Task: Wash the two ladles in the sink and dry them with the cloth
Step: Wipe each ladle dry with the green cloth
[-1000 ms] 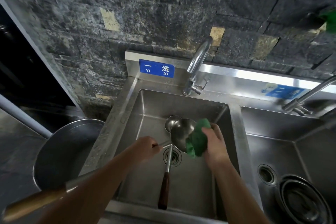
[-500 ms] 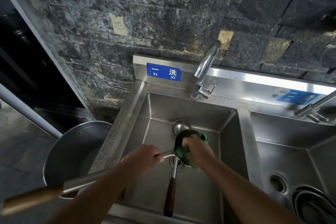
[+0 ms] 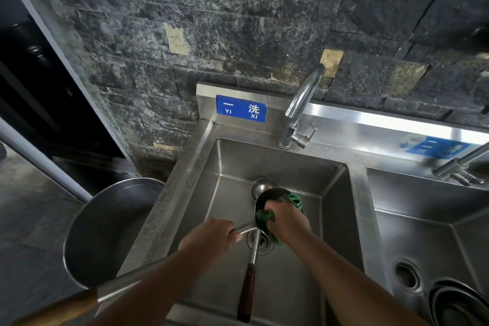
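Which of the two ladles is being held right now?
The light-handled ladle: the left hand grips its shaft while the right hand presses the cloth into its bowl. The dark-handled ladle lies in the sink.

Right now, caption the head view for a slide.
Left hand grips one ladle; right hand presses green cloth into its bowl.

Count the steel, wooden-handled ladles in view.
2: the lying ladle in the sink basin; the held ladle in the left hand, right hand pressing green cloth into its bowl.
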